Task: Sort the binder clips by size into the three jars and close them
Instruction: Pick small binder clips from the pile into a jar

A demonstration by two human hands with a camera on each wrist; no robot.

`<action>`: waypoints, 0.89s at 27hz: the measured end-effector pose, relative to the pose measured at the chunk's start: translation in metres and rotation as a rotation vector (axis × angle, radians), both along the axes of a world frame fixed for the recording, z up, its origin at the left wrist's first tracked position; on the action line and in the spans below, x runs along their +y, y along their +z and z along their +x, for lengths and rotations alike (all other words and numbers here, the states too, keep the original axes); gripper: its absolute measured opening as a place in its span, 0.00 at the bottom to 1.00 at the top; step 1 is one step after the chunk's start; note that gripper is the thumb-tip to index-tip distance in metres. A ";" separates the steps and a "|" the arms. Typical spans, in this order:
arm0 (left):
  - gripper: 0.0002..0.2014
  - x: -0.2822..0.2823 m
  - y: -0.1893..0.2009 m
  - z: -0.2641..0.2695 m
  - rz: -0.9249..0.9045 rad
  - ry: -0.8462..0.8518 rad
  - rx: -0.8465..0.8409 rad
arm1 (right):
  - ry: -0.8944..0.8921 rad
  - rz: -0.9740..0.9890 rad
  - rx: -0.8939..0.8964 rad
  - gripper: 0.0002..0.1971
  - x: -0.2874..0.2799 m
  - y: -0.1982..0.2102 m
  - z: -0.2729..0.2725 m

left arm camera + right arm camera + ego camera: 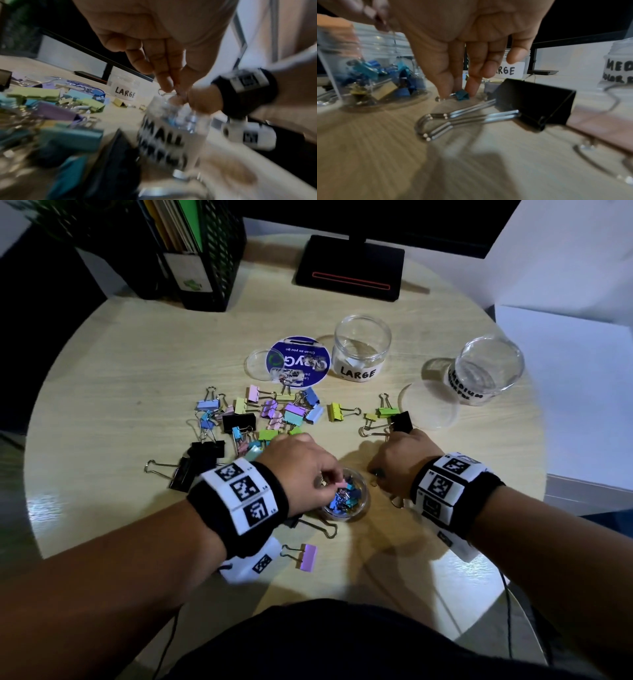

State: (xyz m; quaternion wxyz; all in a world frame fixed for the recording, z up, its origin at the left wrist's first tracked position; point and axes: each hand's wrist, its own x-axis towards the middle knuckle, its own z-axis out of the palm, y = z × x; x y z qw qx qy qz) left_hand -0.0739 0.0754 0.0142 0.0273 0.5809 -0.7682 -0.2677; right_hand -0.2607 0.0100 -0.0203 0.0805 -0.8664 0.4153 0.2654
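Observation:
My left hand [327, 481] hovers over the open small jar [346, 498], which holds several small clips, and pinches a small pink binder clip [342, 485] by its wire handle [167, 92]. My right hand [458, 92] reaches down to the table right of that jar and pinches a small teal clip [462, 95] between thumb and fingers. A large black clip [534, 102] lies just beside it. The LARGE jar [361, 347] and MEDIUM jar [486, 369] stand open farther back. A pile of mixed pastel and black clips [270, 412] lies centre-left.
Two clear lids lie flat, one [253, 364] under a blue round card [298, 361], one [430, 405] by the MEDIUM jar. A monitor stand [349, 268] and a black mesh file holder [198, 258] stand at the back. A purple clip [306, 556] lies near the round table's front edge.

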 end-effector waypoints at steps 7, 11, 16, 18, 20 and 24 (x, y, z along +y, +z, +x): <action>0.26 0.004 -0.014 0.005 0.009 -0.025 -0.087 | 0.015 -0.024 0.046 0.08 0.004 0.001 0.003; 0.37 0.006 -0.014 0.005 0.061 -0.050 -0.207 | -0.064 -0.014 -0.008 0.06 0.004 0.001 0.001; 0.37 0.004 -0.020 0.004 0.049 0.008 -0.210 | -0.202 -0.086 -0.464 0.11 0.004 0.024 0.000; 0.37 0.000 -0.022 0.005 0.062 0.049 -0.196 | -0.135 -0.100 -0.605 0.11 0.010 0.030 0.007; 0.36 -0.003 -0.022 0.005 0.057 0.064 -0.197 | -0.042 -0.085 -0.628 0.11 0.016 0.027 0.015; 0.37 -0.008 -0.015 0.011 0.113 0.045 -0.187 | -0.065 -0.133 -0.652 0.12 0.003 0.014 0.016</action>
